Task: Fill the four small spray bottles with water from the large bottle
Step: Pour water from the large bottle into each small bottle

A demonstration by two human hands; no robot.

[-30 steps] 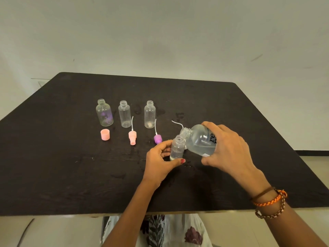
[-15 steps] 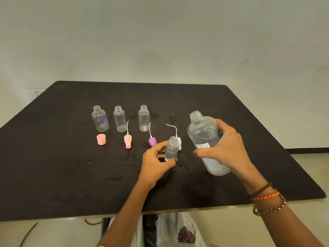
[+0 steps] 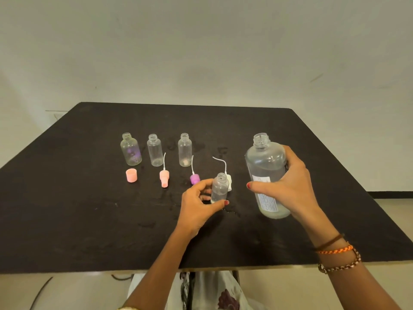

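My left hand pinches the small spray bottle near its base, steadying it upright on the black table so its open mouth faces up; my right hand grips the large bottle round its middle, upright and uncapped, just beside it. Three further small bottles stand uncapped in a row behind, their spray heads laid in front, in my judgement awaiting filling.

Soft, even light fills the scene, with no hard shadows on the black table. Faint sheen marks wet patches near the table's middle. The wide lens bends the table's edges outward. Detail is slightly soft throughout, without motion blur.
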